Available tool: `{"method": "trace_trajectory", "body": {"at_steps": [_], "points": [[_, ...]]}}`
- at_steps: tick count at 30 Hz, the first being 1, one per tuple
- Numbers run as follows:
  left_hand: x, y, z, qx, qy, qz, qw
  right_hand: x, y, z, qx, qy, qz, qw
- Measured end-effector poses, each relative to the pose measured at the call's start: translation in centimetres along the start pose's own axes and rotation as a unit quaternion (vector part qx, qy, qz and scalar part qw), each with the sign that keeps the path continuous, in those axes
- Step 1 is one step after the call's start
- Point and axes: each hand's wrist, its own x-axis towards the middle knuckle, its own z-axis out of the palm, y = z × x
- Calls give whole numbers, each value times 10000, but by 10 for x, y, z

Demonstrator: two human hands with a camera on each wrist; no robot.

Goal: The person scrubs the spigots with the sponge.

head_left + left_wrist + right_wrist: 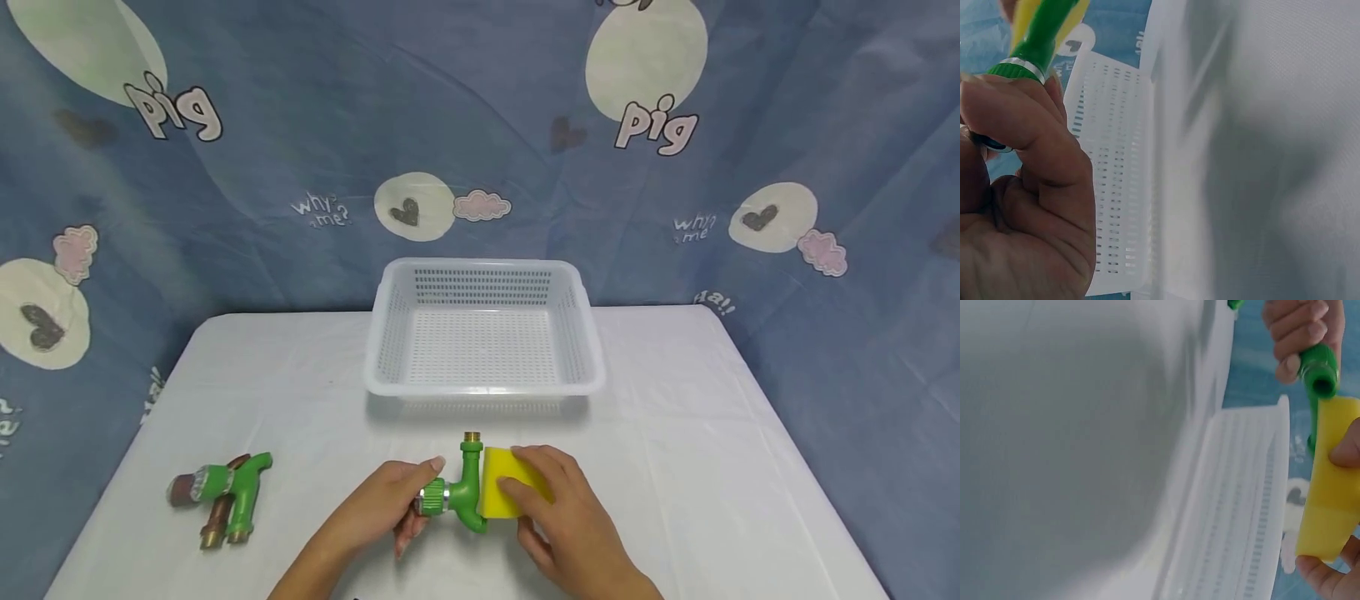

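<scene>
My left hand grips a green tap by its ribbed, silver-ringed end. The tap's brass threaded tip points toward the back of the table. In my right hand is a yellow sponge, pinched between thumb and fingers and held against the tap's body. The right wrist view shows the sponge right beside the tap's open green end. In the left wrist view, curled fingers wrap the tap's end, and the sponge is partly hidden behind the green body.
A white perforated basket stands at the back middle of the white-covered table. At the left lie another green tap and a brownish, rusty-looking one, overlapping. Behind the table hangs a blue printed cloth.
</scene>
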Motion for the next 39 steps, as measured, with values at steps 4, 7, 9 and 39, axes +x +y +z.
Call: {"method": "trace_trajectory", "body": {"at_steps": [4, 7, 9, 39], "points": [[2, 0, 0, 16, 22, 61, 10000, 2, 2, -6, 47, 268, 18, 9996], [5, 0, 3, -8, -59, 84, 9999, 4, 0, -8, 139, 404, 13, 9991], [7, -1, 4, -14, -111, 98, 9999, 5, -2, -8, 218, 418, 20, 9989], [1, -2, 0, -193, -92, 110, 9997, 6, -2, -3, 464, 312, 85, 9984]]}}
